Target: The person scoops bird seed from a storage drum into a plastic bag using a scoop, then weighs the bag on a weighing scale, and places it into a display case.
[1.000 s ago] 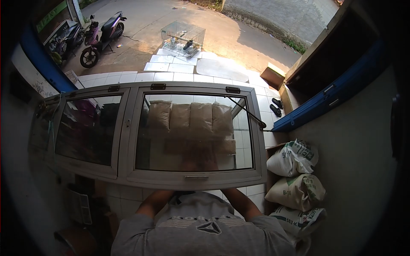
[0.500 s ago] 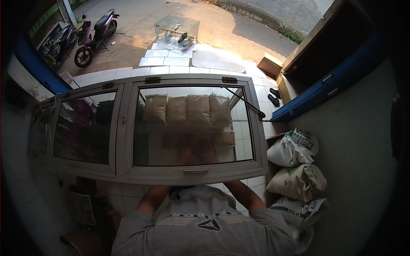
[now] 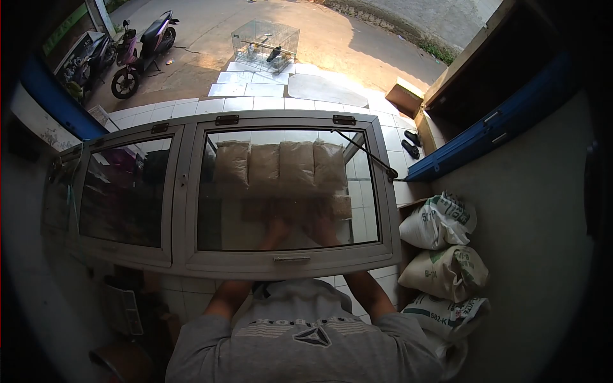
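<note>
Both forearms reach under the raised glass door [image 3: 288,260] of a grey-framed display case, and I see the hands dimly through its tinted pane. My left hand [image 3: 276,228] is at the near side of the lower row of brown packets. To its right, my right hand [image 3: 316,220] lies near a brown packet [image 3: 342,207] at the row's right end. Reflection and dark glass blur the fingers of both hands, so their grip cannot be made out. Behind them, several plump clear bags of brown contents [image 3: 297,164] stand side by side.
A metal stay [image 3: 367,153] crosses the door's right side. Stacked sacks [image 3: 444,271] stand by the right wall. Left is a second glass panel [image 3: 128,191]. Beyond are a wire cage [image 3: 265,48], a motorbike [image 3: 143,54] and black sandals [image 3: 410,145].
Behind the glass, both hands have shifted slightly, with my left hand now showing further up the pane. The right forearm has moved a little to the right. The bags at the back stay put.
</note>
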{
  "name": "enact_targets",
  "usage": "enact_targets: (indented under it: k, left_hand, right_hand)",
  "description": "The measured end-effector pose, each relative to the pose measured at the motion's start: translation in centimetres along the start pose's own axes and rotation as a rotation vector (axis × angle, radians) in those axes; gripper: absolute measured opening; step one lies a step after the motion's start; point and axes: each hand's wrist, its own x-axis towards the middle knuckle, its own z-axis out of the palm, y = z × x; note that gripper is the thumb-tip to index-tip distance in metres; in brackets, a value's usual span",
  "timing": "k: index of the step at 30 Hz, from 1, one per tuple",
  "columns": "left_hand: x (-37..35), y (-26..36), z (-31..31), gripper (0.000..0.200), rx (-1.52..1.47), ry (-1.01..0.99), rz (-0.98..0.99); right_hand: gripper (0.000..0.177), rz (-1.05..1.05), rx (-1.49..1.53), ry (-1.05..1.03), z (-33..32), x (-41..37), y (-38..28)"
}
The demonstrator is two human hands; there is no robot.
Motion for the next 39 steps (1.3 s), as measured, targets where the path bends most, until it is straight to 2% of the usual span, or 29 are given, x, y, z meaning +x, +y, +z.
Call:
enact_targets:
  k: [2,3,5,8,10,12,14,16,23,27,29,32,35,37,39]
  left_hand:
    - [-0.1,-0.7,1.1,0.074,-0.201,0.014,-0.103]
    - [0.0,-1.1,1.6,0.074,-0.200,0.013,-0.107]
    - [0.6,-2.0,2.5,0.080,-0.321,-0.173,-0.129]
    - [0.6,-1.1,2.2,0.078,-0.283,-0.053,-0.155]
    - [0.6,-0.4,1.5,0.076,-0.301,-0.050,-0.166]
    - [1.0,-0.1,1.0,0.073,-0.319,-0.047,-0.176]
    - [1.1,-0.3,1.0,0.069,-0.334,-0.177,-0.251]
    - [1.2,-0.6,1.1,0.068,-0.302,-0.166,-0.238]
    - [1.2,-1.0,1.2,0.068,-0.299,-0.217,-0.277]
    - [0.8,-1.4,2.2,0.073,-0.306,-0.105,-0.274]
    - [1.0,-1.9,2.2,0.078,-0.303,-0.299,-0.333]
    - [1.3,-2.7,2.1,0.083,-0.420,-0.346,-0.307]
    - [1.3,-2.0,1.2,0.084,-0.418,-0.279,-0.264]
    - [0.9,-1.7,1.4,0.083,-0.382,-0.222,-0.245]
    - [0.6,-1.8,1.9,0.083,-0.350,-0.164,-0.222]
  right_hand:
    - [0.078,-0.037,-0.027,-0.037,0.5,0.7,0.9]
    - [0.080,-0.056,-0.040,-0.058,0.8,0.8,1.3]
    - [0.081,-0.082,-0.052,-0.083,0.7,1.0,1.1]
    - [0.085,-0.063,-0.137,-0.110,1.9,1.4,1.9]
    - [0.082,-0.145,-0.226,0.026,4.6,1.8,3.7]
    - [0.078,-0.135,-0.223,0.005,5.1,2.2,4.5]
    - [0.074,-0.121,-0.219,-0.020,4.7,2.2,4.5]
    - [0.068,-0.106,-0.294,-0.042,4.4,2.1,4.6]
    - [0.069,-0.125,-0.273,-0.008,3.8,1.2,4.1]
    - [0.068,-0.092,-0.202,-0.049,2.7,1.1,3.5]
    - [0.069,-0.099,-0.188,-0.042,3.1,1.2,3.9]
    - [0.068,-0.091,-0.273,-0.057,3.1,1.6,4.1]
    - [0.069,-0.085,-0.187,-0.078,2.0,1.6,3.2]
    - [0.073,0.002,-0.167,-0.131,1.3,1.5,2.5]
    - [0.079,-0.007,-0.147,-0.091,1.2,1.3,2.3]
